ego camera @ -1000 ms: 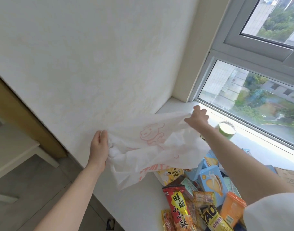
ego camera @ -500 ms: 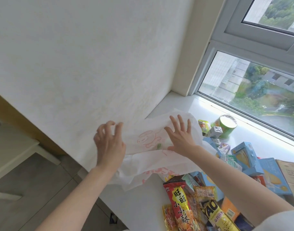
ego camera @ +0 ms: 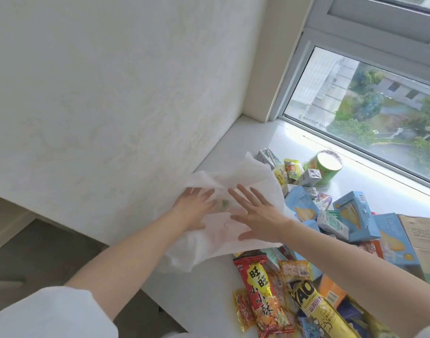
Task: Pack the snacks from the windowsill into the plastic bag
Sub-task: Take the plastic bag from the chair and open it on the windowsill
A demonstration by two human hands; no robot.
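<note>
A thin white plastic bag (ego camera: 235, 176) with a faint red print lies crumpled on the white windowsill (ego camera: 245, 140), partly over its front edge. My left hand (ego camera: 193, 208) rests flat on the bag's left part with fingers spread. My right hand (ego camera: 255, 213) lies flat on it too, fingers straight and apart, close beside the left. A heap of snacks covers the sill to the right: a red packet (ego camera: 262, 298), a yellow packet (ego camera: 318, 311), light blue boxes (ego camera: 355, 215), small drink cartons (ego camera: 309, 178) and a green tub (ego camera: 327, 168).
A white textured wall (ego camera: 111, 93) borders the sill on the left. The window glass (ego camera: 370, 103) runs along the back. A brown cardboard box (ego camera: 421, 242) sits at the right edge. Grey floor (ego camera: 38, 250) lies below the sill's front edge.
One second ago both hands held the bag up by its edges. They let go, laid it down on the sill and now lie flat on it, closer together.
</note>
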